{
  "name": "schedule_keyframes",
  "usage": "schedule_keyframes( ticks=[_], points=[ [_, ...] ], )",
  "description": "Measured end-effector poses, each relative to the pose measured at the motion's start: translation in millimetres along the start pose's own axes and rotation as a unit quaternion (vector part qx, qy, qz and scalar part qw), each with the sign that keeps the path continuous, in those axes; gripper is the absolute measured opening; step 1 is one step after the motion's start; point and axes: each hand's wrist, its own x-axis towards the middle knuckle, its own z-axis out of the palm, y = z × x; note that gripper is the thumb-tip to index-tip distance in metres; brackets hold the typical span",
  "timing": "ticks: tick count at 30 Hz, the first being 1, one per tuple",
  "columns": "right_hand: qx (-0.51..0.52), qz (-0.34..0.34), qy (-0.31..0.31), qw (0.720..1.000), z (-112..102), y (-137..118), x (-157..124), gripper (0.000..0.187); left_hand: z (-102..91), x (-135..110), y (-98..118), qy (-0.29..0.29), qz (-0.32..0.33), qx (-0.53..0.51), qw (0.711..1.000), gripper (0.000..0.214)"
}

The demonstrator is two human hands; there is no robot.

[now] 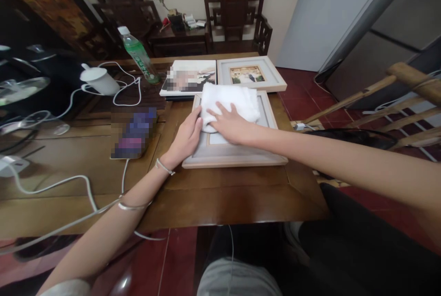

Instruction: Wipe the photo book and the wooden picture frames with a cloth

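A light wooden picture frame [237, 154] lies on the table in front of me, and a folded white cloth [237, 98] covers much of its middle. My right hand [229, 124] is spread flat over the cloth, fingers apart and pressing down on it. At the frame's left edge, my left hand [186, 137] grips the side, with the thumb beside the cloth; some of its fingers are hidden. What the frame contains is mostly covered by the cloth and my right hand.
Behind lie a second frame with a photo [248, 75] and a printed picture panel [189, 77]. To the left are a phone [134, 133] on a white cable, a green bottle [139, 55], a lidded white cup [99, 79] and a glass [51, 122]. A wooden chair [409, 80] stands right.
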Motion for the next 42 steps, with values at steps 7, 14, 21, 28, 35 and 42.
schedule_keyframes(
  ticks=[7, 14, 21, 28, 35, 42],
  points=[
    [0.086, -0.099, -0.057, 0.990, -21.2, -35.4, -65.8, 0.046, 1.8, -0.6, 4.1, -0.003, -0.031, -0.005, 0.999, 0.073],
    [0.069, -0.112, -0.028, 0.991, -10.3, -31.3, -67.4, 0.050, 1.0, 0.5, 10.2, -0.025, -0.023, 0.014, 0.999, 0.071],
    [-0.017, 0.007, 0.042, 0.999, 20.2, 28.2, -11.8, 0.061, 1.3, 1.2, 5.3, -0.045, -0.017, 0.054, 0.997, 0.059],
    [-0.037, 0.009, 0.147, 0.988, 4.3, 48.0, 24.9, 0.054, -0.7, 2.6, 8.1, -0.056, -0.010, 0.078, 0.995, 0.051],
    [-0.048, -0.016, 0.111, 0.993, -3.0, 26.3, 63.6, 0.046, -2.6, 3.6, 8.6, -0.059, 0.004, 0.077, 0.995, 0.048],
    [-0.048, -0.009, 0.100, 0.994, 1.8, 36.1, 63.6, 0.053, -2.3, 2.8, 4.3, -0.058, -0.009, 0.066, 0.996, 0.048]
  ],
)
